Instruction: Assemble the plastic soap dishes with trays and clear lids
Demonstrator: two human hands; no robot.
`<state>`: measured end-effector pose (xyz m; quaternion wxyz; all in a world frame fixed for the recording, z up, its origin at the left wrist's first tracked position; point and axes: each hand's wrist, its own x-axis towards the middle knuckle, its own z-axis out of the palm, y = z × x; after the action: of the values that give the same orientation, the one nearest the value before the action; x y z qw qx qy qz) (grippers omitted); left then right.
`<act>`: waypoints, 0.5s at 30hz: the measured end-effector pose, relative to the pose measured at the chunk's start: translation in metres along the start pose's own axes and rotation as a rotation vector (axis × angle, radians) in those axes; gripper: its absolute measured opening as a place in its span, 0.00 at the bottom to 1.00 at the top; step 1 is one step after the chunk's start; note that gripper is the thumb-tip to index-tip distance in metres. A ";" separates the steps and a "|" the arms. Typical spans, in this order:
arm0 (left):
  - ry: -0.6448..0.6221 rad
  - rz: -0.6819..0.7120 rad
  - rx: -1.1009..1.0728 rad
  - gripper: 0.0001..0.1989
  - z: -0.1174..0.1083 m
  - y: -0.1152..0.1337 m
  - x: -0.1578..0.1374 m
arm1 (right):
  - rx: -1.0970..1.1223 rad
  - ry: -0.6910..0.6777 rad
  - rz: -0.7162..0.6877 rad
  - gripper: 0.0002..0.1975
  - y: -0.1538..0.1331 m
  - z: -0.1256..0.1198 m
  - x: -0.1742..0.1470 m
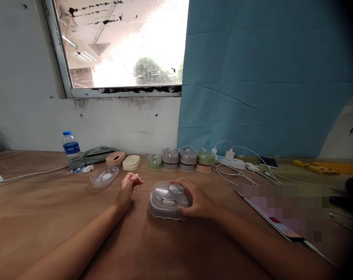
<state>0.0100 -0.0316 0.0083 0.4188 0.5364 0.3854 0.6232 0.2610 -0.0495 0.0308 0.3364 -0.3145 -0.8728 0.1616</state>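
Observation:
A grey plastic box with a clear lid [161, 210] sits on the table in front of me, a round patterned sticker and an oval slot on its top. My right hand [195, 199] grips its right side, thumb at the near edge and fingers over the far edge. To the left of the box, and apart from it, my left hand [128, 188] rests above the table with its fingers curled in; no object shows in it. A loose clear lid [105, 177] with a white round patch lies beyond my left hand.
Along the wall stand a water bottle [72, 153], a green pouch [99, 154], a pink case [115, 158], stacked cream pieces [131, 162] and several lidded boxes [187, 156]. At right are a power strip [231, 161] with cables, a phone [268, 162] and a blurred-out tablet [281, 212].

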 end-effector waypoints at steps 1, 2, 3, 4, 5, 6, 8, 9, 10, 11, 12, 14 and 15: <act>0.034 -0.066 0.064 0.14 -0.004 -0.005 0.005 | -0.037 -0.029 0.005 0.33 0.005 0.002 -0.002; 0.040 -0.140 0.126 0.15 -0.005 -0.009 0.008 | -0.061 -0.050 0.016 0.34 0.008 0.004 -0.003; 0.020 -0.220 0.184 0.17 -0.006 -0.013 0.010 | -0.076 -0.062 0.029 0.35 0.011 0.006 -0.004; -0.019 -0.291 0.233 0.18 -0.005 -0.015 0.011 | -0.087 -0.071 0.041 0.36 0.012 0.009 -0.004; -0.071 -0.339 0.268 0.19 -0.003 -0.017 0.010 | -0.098 -0.078 0.048 0.36 0.013 0.011 -0.004; -0.123 -0.360 0.291 0.20 -0.001 -0.018 0.009 | -0.108 -0.086 0.050 0.37 0.012 0.012 -0.004; -0.214 -0.346 0.320 0.22 0.003 -0.017 0.004 | -0.121 -0.104 0.049 0.37 0.011 0.013 -0.002; -0.247 -0.327 0.327 0.23 0.005 -0.015 0.001 | -0.120 -0.114 0.048 0.37 0.011 0.013 -0.001; -0.272 -0.320 0.329 0.25 0.006 -0.013 -0.001 | -0.114 -0.126 0.050 0.37 0.010 0.013 0.000; -0.293 -0.333 0.327 0.27 0.007 -0.011 -0.003 | -0.103 -0.139 0.054 0.37 0.010 0.012 0.000; -0.308 -0.358 0.321 0.28 0.007 -0.008 -0.004 | -0.091 -0.152 0.058 0.37 0.009 0.012 0.001; -0.328 -0.416 0.292 0.30 0.006 -0.003 -0.005 | -0.071 -0.181 0.066 0.37 0.008 0.010 0.001; -0.332 -0.441 0.278 0.31 0.005 0.000 -0.005 | -0.067 -0.195 0.069 0.38 0.008 0.009 0.002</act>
<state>0.0156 -0.0356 0.0071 0.5237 0.5864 0.5006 0.3624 0.2572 -0.0434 0.0210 0.2333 -0.3381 -0.8950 0.1738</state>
